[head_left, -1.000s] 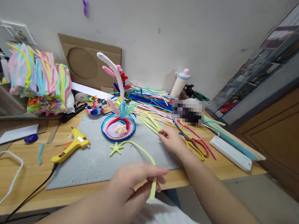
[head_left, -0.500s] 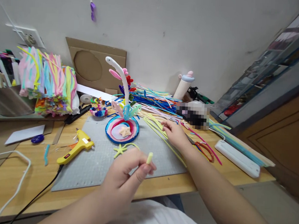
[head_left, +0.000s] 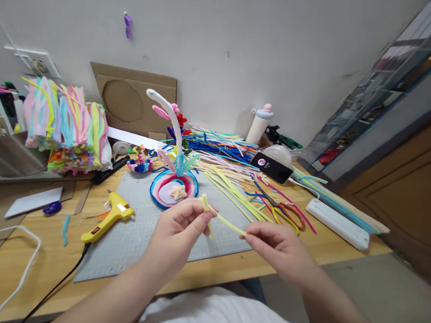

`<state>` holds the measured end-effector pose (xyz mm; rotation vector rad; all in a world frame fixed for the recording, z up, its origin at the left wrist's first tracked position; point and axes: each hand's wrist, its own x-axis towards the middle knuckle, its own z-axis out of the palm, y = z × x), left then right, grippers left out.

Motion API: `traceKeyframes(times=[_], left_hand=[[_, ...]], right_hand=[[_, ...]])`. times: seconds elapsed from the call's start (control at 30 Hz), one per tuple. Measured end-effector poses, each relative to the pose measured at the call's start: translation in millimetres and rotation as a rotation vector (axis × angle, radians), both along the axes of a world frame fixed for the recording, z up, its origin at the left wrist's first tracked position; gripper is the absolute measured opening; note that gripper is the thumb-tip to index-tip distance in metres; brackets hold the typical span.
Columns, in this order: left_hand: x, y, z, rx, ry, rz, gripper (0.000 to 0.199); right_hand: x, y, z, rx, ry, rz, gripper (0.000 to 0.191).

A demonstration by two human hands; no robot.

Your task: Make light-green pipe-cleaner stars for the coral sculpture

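My left hand point(head_left: 183, 227) pinches a pale yellow pipe cleaner star point(head_left: 205, 203) above the grey cutting mat point(head_left: 132, 239). It is seen nearly edge-on, and my fingers cover part of it. From it a thin yellow tail point(head_left: 228, 224) runs to my right hand point(head_left: 276, 244), whose thumb and forefinger are closed on the tail's end. Behind my left hand stands a round base ringed in blue, pink and red point(head_left: 156, 194), bearing a beige star point(head_left: 178, 193) and a white curved stem point(head_left: 172, 118). Loose yellow pipe cleaners point(head_left: 232, 189) lie beyond my hands.
A yellow glue gun point(head_left: 113, 214) lies at left, its black cord trailing forward. Scissors point(head_left: 285, 211) rest on the right, near a phone point(head_left: 272, 168) and a white power strip point(head_left: 338, 223). Bundled pipe cleaners point(head_left: 69, 117) stand at back left; a bottle point(head_left: 260, 125) stands at the wall.
My right hand has come back from the loose yellow pipe cleaners and taken the tail's end. My left hand has raised and turned the yellow star from over the mat.
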<state>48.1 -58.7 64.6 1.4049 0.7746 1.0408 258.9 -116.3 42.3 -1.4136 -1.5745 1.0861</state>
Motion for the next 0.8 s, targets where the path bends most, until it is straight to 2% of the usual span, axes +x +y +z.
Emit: traceKeyframes(times=[0.07,0.13,0.2,0.3,0.4,0.5,0.67,0.8], left_hand=[[2,-3,-0.6,0.063,0.092,-0.01,0.02],[5,-5,-0.3,0.153,0.207,-0.032,0.022],[7,-8,1.1,0.239,0.296,-0.085,0.023],[8,-12,4.1,0.287,0.381,-0.146,0.025],[5,-17,6.0,0.227,0.435,-0.171,0.023],[0,-21,6.9,0.207,0.405,-0.175,0.022],[-3,-23,8.2,0.235,0.389,-0.105,0.029],[-4,-24,6.6,0.153,0.373,-0.063,0.025]], right_hand=[[-2,-1,3.0,-0.143,0.135,0.073,0.022],[-8,1,7.8,-0.265,0.327,0.161,0.038],[-15,4,12.4,-0.27,0.449,0.195,0.044],[-24,10,17.4,-0.093,0.359,0.097,0.022],[-28,12,21.5,0.066,0.149,0.058,0.025],[-30,11,25.3,0.187,0.056,0.07,0.027],[-36,8,28.7,0.275,0.011,0.078,0.018],[-41,6,27.2,0.342,0.025,0.042,0.012]])
